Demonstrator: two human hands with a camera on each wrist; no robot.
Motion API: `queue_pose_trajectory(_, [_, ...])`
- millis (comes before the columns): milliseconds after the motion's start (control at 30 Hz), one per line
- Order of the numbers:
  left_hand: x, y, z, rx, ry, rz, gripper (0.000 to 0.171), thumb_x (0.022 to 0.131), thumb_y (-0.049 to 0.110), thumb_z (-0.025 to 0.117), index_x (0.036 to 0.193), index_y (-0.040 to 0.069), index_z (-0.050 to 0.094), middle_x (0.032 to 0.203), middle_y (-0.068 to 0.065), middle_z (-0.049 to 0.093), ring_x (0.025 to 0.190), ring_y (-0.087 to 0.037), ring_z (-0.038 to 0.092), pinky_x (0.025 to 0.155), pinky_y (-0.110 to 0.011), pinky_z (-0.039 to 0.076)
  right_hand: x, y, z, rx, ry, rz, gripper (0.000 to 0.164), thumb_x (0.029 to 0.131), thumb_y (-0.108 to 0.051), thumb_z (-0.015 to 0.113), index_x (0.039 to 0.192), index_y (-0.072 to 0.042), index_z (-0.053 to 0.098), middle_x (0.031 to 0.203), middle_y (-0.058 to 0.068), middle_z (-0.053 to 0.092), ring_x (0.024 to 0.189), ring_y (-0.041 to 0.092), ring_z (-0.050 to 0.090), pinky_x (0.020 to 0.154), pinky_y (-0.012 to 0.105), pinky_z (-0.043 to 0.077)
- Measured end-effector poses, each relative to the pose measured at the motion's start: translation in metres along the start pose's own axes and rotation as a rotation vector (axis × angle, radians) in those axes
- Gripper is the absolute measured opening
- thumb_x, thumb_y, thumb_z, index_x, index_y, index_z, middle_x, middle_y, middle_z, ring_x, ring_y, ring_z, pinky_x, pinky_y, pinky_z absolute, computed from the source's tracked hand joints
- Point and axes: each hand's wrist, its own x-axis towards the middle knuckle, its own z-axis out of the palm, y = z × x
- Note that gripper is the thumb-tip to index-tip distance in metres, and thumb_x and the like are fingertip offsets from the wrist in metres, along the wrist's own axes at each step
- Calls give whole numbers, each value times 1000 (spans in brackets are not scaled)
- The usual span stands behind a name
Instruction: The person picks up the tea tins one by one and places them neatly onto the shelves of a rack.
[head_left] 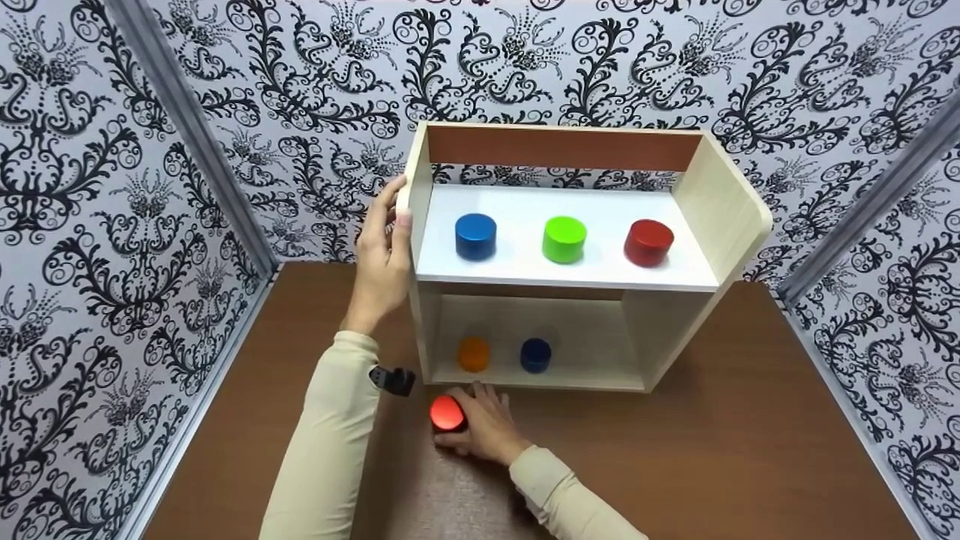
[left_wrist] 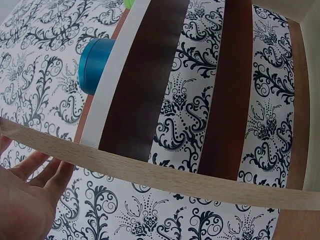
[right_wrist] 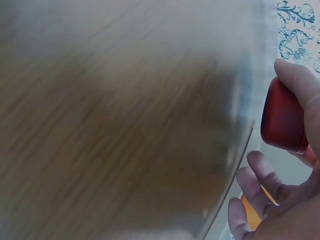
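Observation:
On the table sits a small two-tier shelf point(head_left: 570, 280). My left hand point(head_left: 384, 259) touches the outer face of its left side panel point(head_left: 414, 172); in the left wrist view, the fingers of that left hand point(left_wrist: 31, 192) reach the panel from outside without showing past its edge. Just in front of the shelf's lower left corner, my right hand point(head_left: 484, 424) grips a red cylinder point(head_left: 448, 414). The right wrist view has the red cylinder point(right_wrist: 284, 117) between thumb and a finger, while the other fingers point(right_wrist: 260, 185) are spread apart from it.
Blue point(head_left: 475, 237), green point(head_left: 564, 240) and dark red point(head_left: 648, 243) cylinders stand in a row on the upper tier. On the lower tier are an orange cylinder point(head_left: 473, 354) and a dark blue cylinder point(head_left: 535, 355). Patterned walls point(head_left: 300, 112) enclose the brown table point(head_left: 750, 450).

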Motion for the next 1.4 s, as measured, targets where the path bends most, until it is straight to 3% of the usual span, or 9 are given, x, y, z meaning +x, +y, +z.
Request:
queue_pose_trajectory(333, [0, 0, 0, -10, 2, -2, 42, 109, 17, 43, 149, 7, 45, 136, -16, 54, 113, -29, 58, 88, -45, 57, -24, 16, -27, 52, -4, 47, 70, 79, -48, 85, 134, -12, 61, 137, 20, 54, 132, 44, 45, 102, 78, 32])
queue_pose_trajectory(467, [0, 0, 0, -7, 3, 1, 42, 109, 15, 43, 149, 6, 45, 136, -16, 54, 113, -30, 58, 89, -44, 56, -37, 31, -38, 61, 22, 67, 70, 78, -47, 86, 132, -10, 62, 136, 23, 54, 129, 44, 48, 101, 79, 33])
queue_pose_trajectory(700, [-1, 0, 0, 5, -2, -6, 42, 109, 16, 43, 150, 6, 44, 135, -18, 55, 114, -31, 58, 88, -43, 57, -57, 64, -55, -10, 173, 106, 66, 74, -45, 89, 124, -9, 66, 116, 15, 61, 109, 34, 57, 91, 61, 47])
queue_pose_trajectory(867, [0, 0, 0, -6, 3, -11, 42, 109, 15, 43, 150, 7, 44, 136, -18, 55, 114, -33, 58, 90, -46, 56, -66, 87, -71, -44, 245, 180, 68, 74, -45, 89, 126, -7, 65, 111, 14, 61, 101, 34, 59, 86, 54, 51])
queue_pose_trajectory(1033, [-1, 0, 0, -3, 5, -9, 42, 109, 15, 43, 150, 7, 45, 137, -18, 55, 115, -32, 58, 89, -46, 56, -64, 112, -86, -59, 308, 234, 67, 76, -45, 88, 123, -2, 65, 116, 24, 61, 101, 42, 60, 87, 58, 51])
queue_pose_trajectory(1167, [-1, 1, -1, 12, 6, -8, 42, 109, 16, 43, 150, 7, 45, 136, -17, 56, 113, -30, 59, 86, -43, 57, -56, 131, -98, -53, 354, 262, 61, 77, -41, 88, 118, -1, 67, 108, 22, 64, 95, 41, 63, 82, 57, 53])
queue_pose_trajectory(1267, [-1, 1, -1, 6, 2, -8, 43, 109, 18, 43, 150, 7, 44, 135, -19, 55, 112, -31, 59, 84, -43, 57, -50, 142, -105, -26, 357, 293, 58, 78, -38, 88, 117, -1, 67, 102, 19, 64, 90, 37, 64, 79, 55, 54])
queue_pose_trajectory(1400, [0, 1, 0, -15, -3, -9, 43, 109, 18, 43, 151, 7, 43, 135, -19, 54, 111, -36, 59, 83, -48, 59, -45, 151, -112, 4, 333, 335, 64, 81, -38, 86, 125, 3, 63, 109, 24, 60, 95, 41, 63, 82, 57, 54])
